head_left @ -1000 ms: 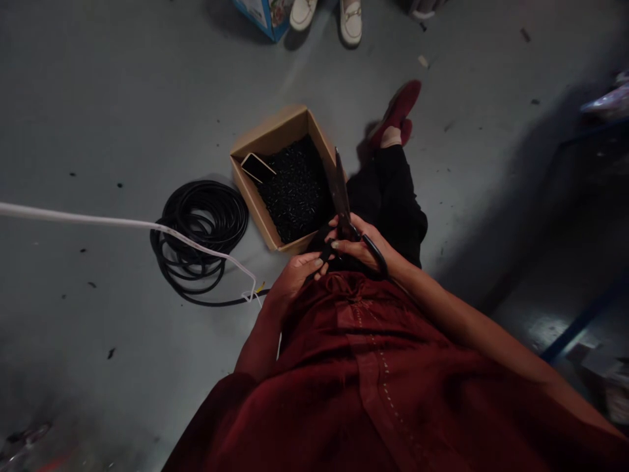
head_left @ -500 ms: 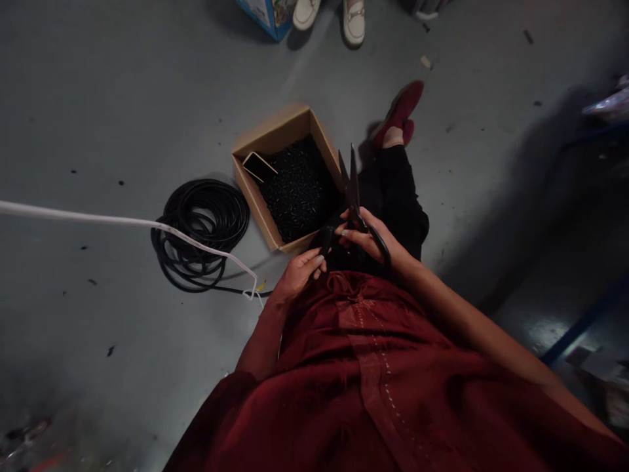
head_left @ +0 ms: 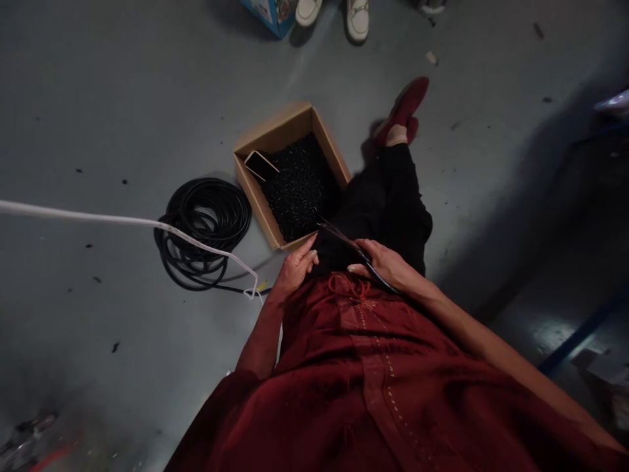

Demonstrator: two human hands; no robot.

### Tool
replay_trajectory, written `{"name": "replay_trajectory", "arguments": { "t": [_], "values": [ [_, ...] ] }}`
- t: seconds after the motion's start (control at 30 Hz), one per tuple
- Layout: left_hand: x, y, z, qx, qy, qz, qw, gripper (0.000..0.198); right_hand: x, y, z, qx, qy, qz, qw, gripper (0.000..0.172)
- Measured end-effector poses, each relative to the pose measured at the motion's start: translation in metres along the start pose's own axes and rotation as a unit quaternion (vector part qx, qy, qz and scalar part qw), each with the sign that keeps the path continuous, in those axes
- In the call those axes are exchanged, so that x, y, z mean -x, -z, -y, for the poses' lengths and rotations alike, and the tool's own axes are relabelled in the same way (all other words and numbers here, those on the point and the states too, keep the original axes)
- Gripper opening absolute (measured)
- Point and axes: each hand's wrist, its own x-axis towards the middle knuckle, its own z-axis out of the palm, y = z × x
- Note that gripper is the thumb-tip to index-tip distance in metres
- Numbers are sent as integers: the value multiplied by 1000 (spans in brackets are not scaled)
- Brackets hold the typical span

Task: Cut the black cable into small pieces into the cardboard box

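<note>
My right hand (head_left: 388,265) is closed around the handles of a pair of scissors (head_left: 339,234), whose blades point left toward my other hand. My left hand (head_left: 296,267) has its fingers closed together near the box's front corner, index finger toward the scissor tips. A black tube runs from a coil (head_left: 170,259) on the floor and goes under my left forearm; its end at the fingers is hard to make out. Beyond both hands stands an open cardboard box (head_left: 263,219) holding many small cut black pieces (head_left: 297,187) and a dark, phone-like flat object (head_left: 261,166).
A white cord (head_left: 98,217) crosses from the left over the coil. My black-trousered leg (head_left: 388,190) lies beside the box. Another person's white shoes (head_left: 358,23) and a blue box (head_left: 268,14) are at the top. A blue bar (head_left: 580,334) stands at right.
My right hand has lowered and turned the scissors from pointing up and opened to pointing left, blades nearly together. My right fingers have moved away from my left hand.
</note>
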Motion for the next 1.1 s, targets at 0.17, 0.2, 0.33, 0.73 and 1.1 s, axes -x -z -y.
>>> {"name": "replay_trajectory", "arguments": {
  "t": [0.17, 0.2, 0.33, 0.73, 1.1],
  "values": [
    [0, 3, 2, -53, 4, 6, 999, 47, -2, 1, 3, 11, 14, 30, 999, 58],
    [1, 4, 3, -63, 5, 7, 998, 47, -2, 1, 4, 12, 15, 31, 999, 58],
    [1, 5, 7, -107, -9, 10, 994, 46, -3, 4, 8, 22, 17, 35, 999, 59],
    [2, 8, 4, -234, -72, 23, 969, 45, -5, 6, 9, 78, 17, 66, 995, 67],
    [0, 10, 7, -267, -94, 29, 959, 45, -9, -7, 8, 81, -11, 27, 996, 52]
  ]
}}
